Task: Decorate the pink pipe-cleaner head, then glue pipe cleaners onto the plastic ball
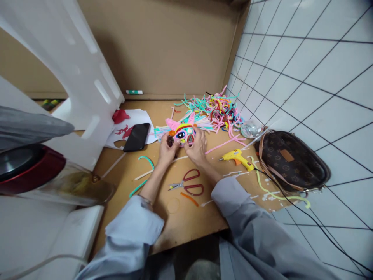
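Both of my hands hold a colourful pipe-cleaner animal head just above the table. It has pink ears, a yellow and red band across the top and big dark eyes. My left hand grips its left side with fingers closed round the edge. On the other side my right hand pinches it, its thumb at the lower right eye. Nearer to me lie scissors with red handles, their blades apart, and a short orange pipe cleaner. The fingertips behind the head are hidden.
Behind my hands spreads a tangled pile of pipe cleaners. A yellow glue gun lies at right, its black cord running past a brown patterned bag. At left are a black phone on paper and a white panel.
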`<state>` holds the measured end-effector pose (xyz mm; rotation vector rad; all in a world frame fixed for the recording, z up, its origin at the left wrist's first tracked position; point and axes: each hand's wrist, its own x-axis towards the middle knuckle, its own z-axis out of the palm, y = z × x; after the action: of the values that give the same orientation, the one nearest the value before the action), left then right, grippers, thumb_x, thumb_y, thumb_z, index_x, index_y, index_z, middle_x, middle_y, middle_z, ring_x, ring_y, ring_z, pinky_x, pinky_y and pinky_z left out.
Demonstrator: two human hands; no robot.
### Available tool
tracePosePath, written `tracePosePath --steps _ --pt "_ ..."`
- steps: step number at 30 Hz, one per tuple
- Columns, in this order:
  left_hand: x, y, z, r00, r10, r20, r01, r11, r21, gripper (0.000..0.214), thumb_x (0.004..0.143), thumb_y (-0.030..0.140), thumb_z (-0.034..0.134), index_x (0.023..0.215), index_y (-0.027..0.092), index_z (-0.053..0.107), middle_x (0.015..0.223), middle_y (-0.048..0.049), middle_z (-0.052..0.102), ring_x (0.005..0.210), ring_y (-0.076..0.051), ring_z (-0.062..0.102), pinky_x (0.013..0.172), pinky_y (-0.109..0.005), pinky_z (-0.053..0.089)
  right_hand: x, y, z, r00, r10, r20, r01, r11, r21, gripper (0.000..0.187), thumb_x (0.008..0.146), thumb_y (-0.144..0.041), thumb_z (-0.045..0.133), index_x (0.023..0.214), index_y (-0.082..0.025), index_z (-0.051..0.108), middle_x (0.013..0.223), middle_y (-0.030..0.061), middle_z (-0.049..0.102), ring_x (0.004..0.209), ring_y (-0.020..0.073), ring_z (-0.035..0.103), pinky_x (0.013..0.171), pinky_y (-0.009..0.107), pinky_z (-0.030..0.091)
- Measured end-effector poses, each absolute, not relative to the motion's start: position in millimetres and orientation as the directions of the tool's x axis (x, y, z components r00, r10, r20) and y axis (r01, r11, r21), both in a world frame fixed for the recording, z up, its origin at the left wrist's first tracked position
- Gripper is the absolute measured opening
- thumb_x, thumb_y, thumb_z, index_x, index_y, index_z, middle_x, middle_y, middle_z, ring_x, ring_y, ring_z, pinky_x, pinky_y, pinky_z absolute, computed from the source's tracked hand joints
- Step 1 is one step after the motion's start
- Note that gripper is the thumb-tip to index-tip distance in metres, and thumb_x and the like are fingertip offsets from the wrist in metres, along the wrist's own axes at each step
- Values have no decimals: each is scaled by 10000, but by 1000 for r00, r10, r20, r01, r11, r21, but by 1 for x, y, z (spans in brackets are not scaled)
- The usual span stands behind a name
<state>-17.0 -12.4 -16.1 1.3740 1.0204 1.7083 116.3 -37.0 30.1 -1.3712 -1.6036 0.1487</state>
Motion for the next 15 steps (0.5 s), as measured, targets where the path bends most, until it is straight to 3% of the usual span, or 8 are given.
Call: tracePosePath --steps 15 --pt "-17 -9 -19 -208 887 413 -61 -433 899 608 708 552 793 1160 204 582 1150 -101 678 1084 -242 661 1021 -413 498 125 -32 26 80 794 602 657 413 -631 636 749 -234 646 1348 -184 438 1366 161 542 1303 309 497 1089 476 435"
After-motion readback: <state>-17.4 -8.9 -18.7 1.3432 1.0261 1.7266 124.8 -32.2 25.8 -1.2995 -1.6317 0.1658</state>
